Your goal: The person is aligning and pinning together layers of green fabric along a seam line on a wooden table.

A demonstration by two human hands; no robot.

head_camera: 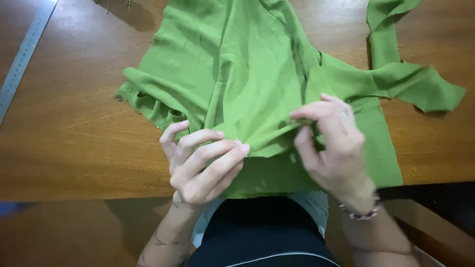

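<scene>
**Both hands pinching the near edge of a green fabric piece on a wooden table**

Item under handling: a green fabric piece (247,74), spread over a brown wooden table (74,123). It runs from the far edge of the view down to the table's near edge, where its lower portion hangs over towards the person's lap. A narrow strip of the same cloth (396,74) trails off to the right and loops back towards the top of the view. The left edge of the cloth is rumpled and frayed.

Left hand (200,163): positioned at the near edge of the cloth, left of centre. Fingers curled together, thumb and fingertips closed on a fold of the fabric. A thin pale object, possibly a pin, shows at the fingertips (240,146); its identity cannot be confirmed.

Right hand (331,143): just right of the left hand, the two near but not touching. Fingers bent, clamped on a raised ridge of the cloth, which stretches taut between the two hands. A ring is worn on one finger, and a beaded bracelet (363,213) on the wrist.

Surroundings: a metal ruler (22,59) lies along the table's far left, well apart from the cloth.
</scene>
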